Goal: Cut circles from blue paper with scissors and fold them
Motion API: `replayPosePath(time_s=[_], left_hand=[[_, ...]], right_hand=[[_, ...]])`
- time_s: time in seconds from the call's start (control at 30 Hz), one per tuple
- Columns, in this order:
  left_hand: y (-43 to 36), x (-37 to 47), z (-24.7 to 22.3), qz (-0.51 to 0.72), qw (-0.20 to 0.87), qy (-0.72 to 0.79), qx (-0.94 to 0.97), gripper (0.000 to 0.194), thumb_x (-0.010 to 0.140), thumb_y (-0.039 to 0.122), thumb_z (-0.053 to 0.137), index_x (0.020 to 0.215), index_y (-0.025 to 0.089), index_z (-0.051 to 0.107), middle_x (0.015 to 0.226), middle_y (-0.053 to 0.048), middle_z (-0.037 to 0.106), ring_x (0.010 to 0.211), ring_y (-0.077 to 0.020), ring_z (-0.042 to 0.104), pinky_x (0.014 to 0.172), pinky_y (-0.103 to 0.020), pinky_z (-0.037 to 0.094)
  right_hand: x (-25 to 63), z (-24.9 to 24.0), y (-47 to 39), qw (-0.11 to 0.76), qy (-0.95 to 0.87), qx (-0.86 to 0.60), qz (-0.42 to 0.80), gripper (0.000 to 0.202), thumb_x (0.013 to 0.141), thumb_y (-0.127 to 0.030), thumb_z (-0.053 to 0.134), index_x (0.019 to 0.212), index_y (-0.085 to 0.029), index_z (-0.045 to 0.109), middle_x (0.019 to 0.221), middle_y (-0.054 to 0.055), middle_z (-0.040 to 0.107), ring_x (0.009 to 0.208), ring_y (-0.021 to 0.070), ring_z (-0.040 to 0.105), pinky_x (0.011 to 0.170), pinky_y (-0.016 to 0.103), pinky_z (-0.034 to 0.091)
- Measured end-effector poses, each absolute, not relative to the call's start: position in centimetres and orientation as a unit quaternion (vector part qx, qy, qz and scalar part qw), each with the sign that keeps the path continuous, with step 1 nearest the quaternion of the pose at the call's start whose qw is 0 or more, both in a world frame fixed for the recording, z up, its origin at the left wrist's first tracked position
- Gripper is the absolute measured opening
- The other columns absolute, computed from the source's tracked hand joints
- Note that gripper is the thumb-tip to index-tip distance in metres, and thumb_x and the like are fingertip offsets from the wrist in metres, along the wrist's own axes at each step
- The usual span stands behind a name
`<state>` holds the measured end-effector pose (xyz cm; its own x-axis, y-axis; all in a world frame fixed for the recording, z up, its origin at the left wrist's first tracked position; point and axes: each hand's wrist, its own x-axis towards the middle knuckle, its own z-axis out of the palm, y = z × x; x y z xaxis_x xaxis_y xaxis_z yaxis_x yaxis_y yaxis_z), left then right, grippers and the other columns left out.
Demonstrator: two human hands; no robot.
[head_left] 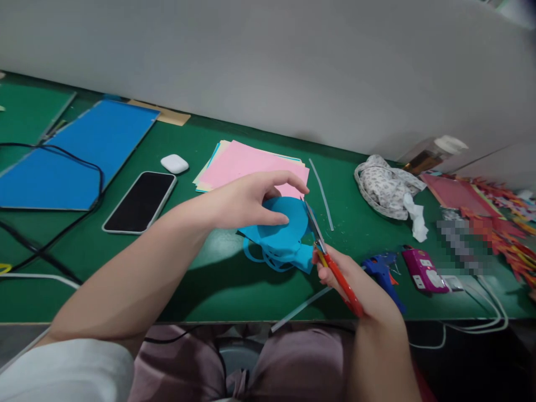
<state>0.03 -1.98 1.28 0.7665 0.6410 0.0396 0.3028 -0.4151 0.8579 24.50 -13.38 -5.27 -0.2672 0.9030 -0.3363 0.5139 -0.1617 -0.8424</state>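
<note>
My left hand (259, 198) grips a round piece of blue paper (295, 215), thumb on top and the other fingers behind its far edge. Red-handled scissors (341, 282) are in my right hand (345, 271), their blades pointing up and away along the right edge of the blue paper. Below the round piece, curled blue paper strips and scraps (278, 257) lie over the green table. Behind my left hand is a stack of pink, cream and blue sheets (243, 162).
A phone (140, 202), a white earphone case (175, 163) and a blue board (84, 156) lie left. Rightward are a glue stick (322, 195), patterned cloth (385, 187), blue glue gun (381, 271), purple box (424, 271) and bottle (435, 153). Black cables cross the left side.
</note>
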Motion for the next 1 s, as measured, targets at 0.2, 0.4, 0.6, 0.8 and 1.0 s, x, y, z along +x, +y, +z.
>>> replayPosePath(time_s=[0.2, 0.4, 0.6, 0.8, 1.0], left_hand=[[-1.9, 0.0, 1.5, 0.162, 0.417, 0.291, 0.845, 0.044, 0.078, 0.024, 0.060, 0.121, 0.026, 0.053, 0.112, -0.001, 0.061, 0.072, -0.0073, 0.055, 0.061, -0.018, 0.040], [-1.8, 0.1, 1.8, 0.152, 0.398, 0.291, 0.857, 0.044, 0.078, 0.023, 0.060, 0.121, 0.027, 0.054, 0.110, 0.001, 0.063, 0.084, -0.0107, 0.060, 0.071, -0.020, 0.044], [-1.7, 0.4, 2.1, 0.139, 0.398, 0.290, 0.859, 0.045, 0.078, 0.026, 0.060, 0.122, 0.028, 0.053, 0.113, 0.001, 0.062, 0.091, -0.0127, 0.062, 0.075, -0.020, 0.046], [-1.8, 0.6, 2.6, 0.117, 0.395, 0.288, 0.865, 0.045, 0.077, 0.025, 0.060, 0.122, 0.029, 0.053, 0.109, 0.002, 0.063, 0.086, -0.0108, 0.062, 0.073, -0.019, 0.045], [-2.0, 0.6, 3.1, 0.105, 0.403, 0.288, 0.862, 0.046, 0.078, 0.025, 0.061, 0.122, 0.030, 0.053, 0.092, 0.003, 0.065, 0.077, -0.0106, 0.062, 0.066, -0.019, 0.044]], right_hand=[[24.7, -4.8, -13.3, 0.163, -0.623, -0.581, 0.498, 0.067, 0.069, -0.087, 0.040, 0.081, -0.021, 0.043, 0.077, -0.001, 0.043, 0.068, 0.0138, 0.035, 0.064, 0.029, 0.032], [24.7, -4.5, -13.4, 0.153, -0.620, -0.580, 0.506, 0.066, 0.068, -0.087, 0.042, 0.077, -0.021, 0.040, 0.076, -0.002, 0.040, 0.067, 0.0130, 0.032, 0.063, 0.028, 0.030], [24.9, -4.5, -13.7, 0.157, -0.610, -0.580, 0.517, 0.063, 0.070, -0.084, 0.044, 0.078, -0.021, 0.040, 0.074, -0.003, 0.038, 0.065, 0.0118, 0.029, 0.059, 0.026, 0.027], [25.1, -4.4, -13.8, 0.158, -0.610, -0.579, 0.517, 0.064, 0.070, -0.084, 0.045, 0.079, -0.021, 0.042, 0.071, -0.004, 0.038, 0.063, 0.0114, 0.029, 0.057, 0.026, 0.026], [25.5, -4.3, -14.1, 0.166, -0.613, -0.575, 0.516, 0.060, 0.071, -0.081, 0.048, 0.079, -0.021, 0.043, 0.069, -0.004, 0.037, 0.061, 0.0109, 0.029, 0.054, 0.024, 0.026]])
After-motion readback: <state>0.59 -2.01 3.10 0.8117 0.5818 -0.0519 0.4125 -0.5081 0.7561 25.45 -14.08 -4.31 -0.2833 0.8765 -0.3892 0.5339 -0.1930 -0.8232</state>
